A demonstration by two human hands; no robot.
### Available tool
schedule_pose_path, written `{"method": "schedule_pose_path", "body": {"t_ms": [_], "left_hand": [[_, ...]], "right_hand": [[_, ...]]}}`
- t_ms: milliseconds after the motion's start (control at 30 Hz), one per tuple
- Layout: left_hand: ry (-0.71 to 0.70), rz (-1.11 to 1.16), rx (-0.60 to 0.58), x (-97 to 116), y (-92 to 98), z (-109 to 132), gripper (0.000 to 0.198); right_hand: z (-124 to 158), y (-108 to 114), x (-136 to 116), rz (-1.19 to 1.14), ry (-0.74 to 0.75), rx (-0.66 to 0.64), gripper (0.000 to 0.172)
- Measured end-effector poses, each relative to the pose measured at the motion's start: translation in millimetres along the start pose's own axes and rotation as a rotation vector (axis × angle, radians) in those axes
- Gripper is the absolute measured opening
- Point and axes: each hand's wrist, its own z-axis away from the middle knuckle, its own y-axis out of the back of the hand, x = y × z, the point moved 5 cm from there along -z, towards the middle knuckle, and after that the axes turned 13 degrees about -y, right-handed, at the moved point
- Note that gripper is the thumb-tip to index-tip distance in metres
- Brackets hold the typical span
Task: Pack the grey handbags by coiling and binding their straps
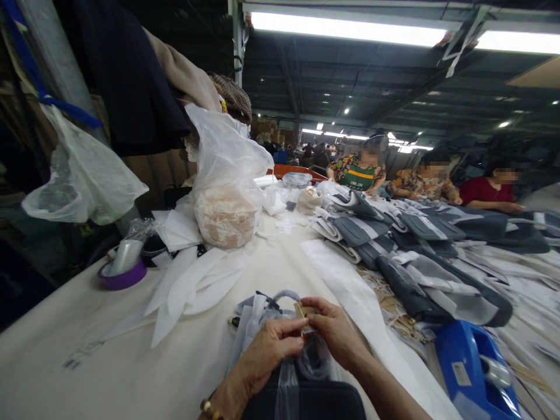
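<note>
My left hand (268,350) and my right hand (335,331) meet low in the middle of the head view, fingers pinched together on a small tan tag (301,310). Under them lies a clear plastic bag (266,326) with a dark cord and a dark item inside. A dark bag or pouch (306,402) sits below my wrists at the frame's bottom edge.
A long cream table (109,361) holds white cut pieces (192,286), a purple tape roll (122,274), a plastic bag of pale material (225,216), stacked grey shoe uppers (415,256) and a blue tool (472,367). Three people sit at the far right.
</note>
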Motion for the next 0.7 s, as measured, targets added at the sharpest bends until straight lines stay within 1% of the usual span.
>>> {"method": "schedule_pose_path", "body": {"t_ms": [67, 200, 267, 333, 433, 500, 600, 667, 700], "left_hand": [[0.021, 0.049, 0.020, 0.7, -4.0, 1.8, 0.033], [0.032, 0.205, 0.106, 1.9, -16.0, 5.4, 0.039], [-0.017, 0.302, 0.150, 2.2, -21.1, 4.8, 0.038], [-0.064, 0.369, 0.211, 1.3, -22.3, 2.6, 0.034], [-0.019, 0.375, 0.334, -3.7, -18.7, -1.3, 0.034], [0.007, 0.358, 0.389, -5.9, -16.4, -4.9, 0.034], [-0.006, 0.357, 0.419, -10.1, -14.8, -12.7, 0.030], [0.006, 0.357, 0.450, -16.1, -13.1, -17.3, 0.029], [0.016, 0.351, 0.468, -19.3, -12.0, -19.0, 0.030]], "right_hand": [[-2.4, -2.1, 1.5, -0.023, 0.015, 0.022, 0.036], [-5.1, -6.5, 6.0, -0.041, 0.025, 0.034, 0.039], [-5.7, -7.0, 10.3, -0.004, 0.006, 0.040, 0.046], [-5.9, -6.9, 13.9, 0.039, -0.003, 0.018, 0.057], [-3.1, -6.3, 15.4, 0.082, 0.022, -0.040, 0.072], [1.5, -5.3, 14.9, 0.116, 0.051, -0.048, 0.074], [9.7, -6.6, 13.3, 0.211, 0.128, -0.064, 0.073], [13.7, -6.2, 11.4, 0.316, 0.197, -0.045, 0.069], [15.0, -4.4, 9.9, 0.376, 0.229, -0.013, 0.064]]}}
